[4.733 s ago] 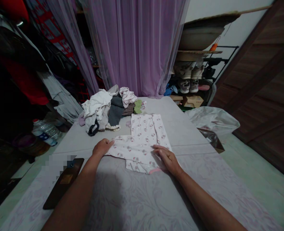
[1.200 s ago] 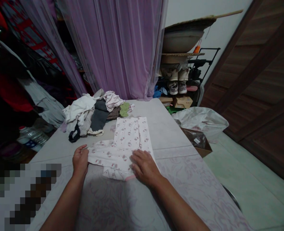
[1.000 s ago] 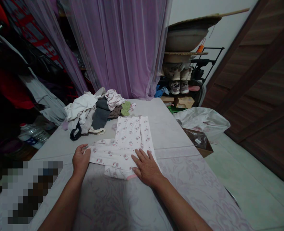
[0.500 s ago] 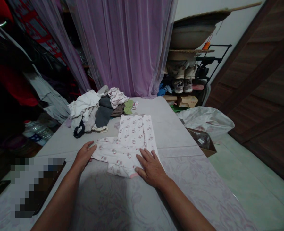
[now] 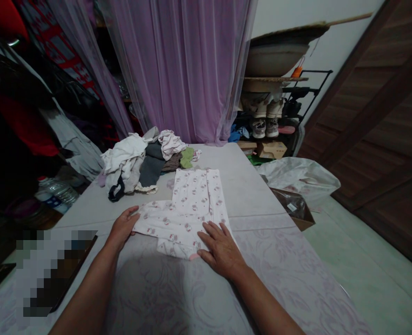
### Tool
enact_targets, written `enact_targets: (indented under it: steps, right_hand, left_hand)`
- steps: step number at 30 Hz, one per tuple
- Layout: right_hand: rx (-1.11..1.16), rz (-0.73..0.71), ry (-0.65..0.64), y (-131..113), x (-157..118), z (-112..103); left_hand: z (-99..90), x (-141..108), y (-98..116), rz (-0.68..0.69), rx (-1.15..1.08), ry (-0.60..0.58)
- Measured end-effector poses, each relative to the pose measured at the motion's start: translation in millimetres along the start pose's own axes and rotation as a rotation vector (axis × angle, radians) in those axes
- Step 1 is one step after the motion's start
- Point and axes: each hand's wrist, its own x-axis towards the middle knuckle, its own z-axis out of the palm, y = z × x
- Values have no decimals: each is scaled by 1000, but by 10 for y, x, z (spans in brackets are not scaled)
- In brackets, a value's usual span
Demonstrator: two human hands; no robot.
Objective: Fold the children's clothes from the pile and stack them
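Observation:
A white baby sleepsuit with a small pink print (image 5: 188, 209) lies flat and folded on the table, its legs pointing away from me and one sleeve stretching left. My left hand (image 5: 123, 228) rests at that sleeve's left end, with the fingertips against the cloth and holding nothing. My right hand (image 5: 221, 249) lies flat with spread fingers on the garment's lower right part, near a pink trim (image 5: 194, 256). Beyond the sleepsuit sits a heap of crumpled clothes (image 5: 136, 163) in white, grey and green.
The long table has a pale cover (image 5: 248, 195) with a faint floral pattern nearer me. A pixelated patch (image 5: 52, 272) hides something at lower left. A plastic bottle (image 5: 54, 197) stands left; a white plastic bag (image 5: 298, 179) and a cardboard box (image 5: 295, 209) sit right. A shoe rack (image 5: 265, 125) stands behind.
Over the last second my right hand has slid a little right along the garment's lower edge with its fingers spread. My left hand has shifted slightly toward the sleeve. The sleepsuit looks unchanged.

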Motion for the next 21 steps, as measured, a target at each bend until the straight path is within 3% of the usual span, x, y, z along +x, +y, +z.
enact_targets:
  steps: [4, 11, 16, 21]
  right_hand:
    - [24, -25, 63, 28, -41, 49]
    - [80, -105, 320, 74, -133, 121]
    - [59, -70, 328, -3, -115, 42]
    - [10, -8, 320, -7, -110, 68]
  left_hand:
    - [-12, 13, 58, -38, -126, -28]
    - [-53, 28, 189, -159, -507, -53]
    - [-66, 2, 352, -261, -641, -145]
    - [-44, -56, 463, -111, -596, -214]
